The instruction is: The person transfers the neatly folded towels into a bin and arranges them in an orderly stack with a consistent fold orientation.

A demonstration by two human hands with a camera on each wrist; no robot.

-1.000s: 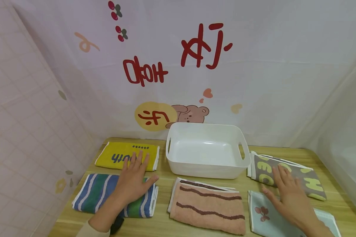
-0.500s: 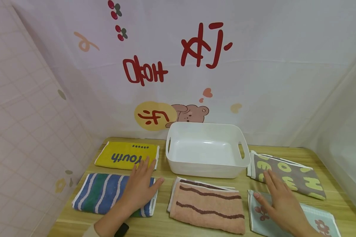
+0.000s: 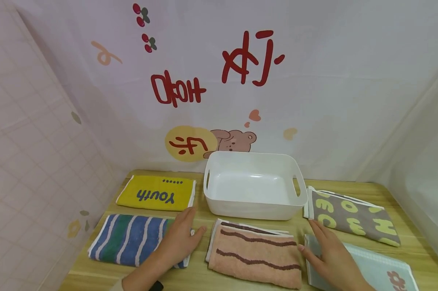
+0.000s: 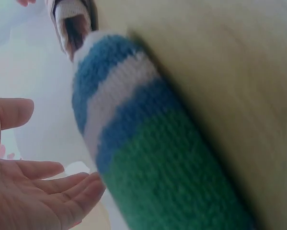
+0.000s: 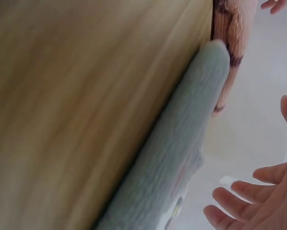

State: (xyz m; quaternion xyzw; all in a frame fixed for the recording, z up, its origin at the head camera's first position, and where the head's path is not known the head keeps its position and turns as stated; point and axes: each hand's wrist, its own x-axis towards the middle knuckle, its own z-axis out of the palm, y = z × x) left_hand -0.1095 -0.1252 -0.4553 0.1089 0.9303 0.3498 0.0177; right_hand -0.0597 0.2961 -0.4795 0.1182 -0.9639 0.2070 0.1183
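My left hand (image 3: 178,240) hovers over the right end of a folded blue, green and white striped towel (image 3: 131,238). Its fingers are extended, and the left wrist view shows nothing in its palm. Over the left part of a folded pale blue towel (image 3: 379,262) with a flower print is my right hand (image 3: 331,252), fingers spread and holding nothing. Between the hands lies a folded pinkish-brown towel (image 3: 255,254) with dark wavy lines. Behind it stands a white plastic basket (image 3: 255,208) with side handle holes and nothing inside.
A folded yellow towel (image 3: 142,196) marked "Youth" lies at the back left of the wooden table (image 3: 200,279). At the back right is a folded grey towel (image 3: 371,220) with yellow-green letters. A printed white curtain (image 3: 331,101) hangs behind the table.
Both hands have drawn back toward the person and inward, the left to the right and the right to the left. The towels and basket have stayed in place.
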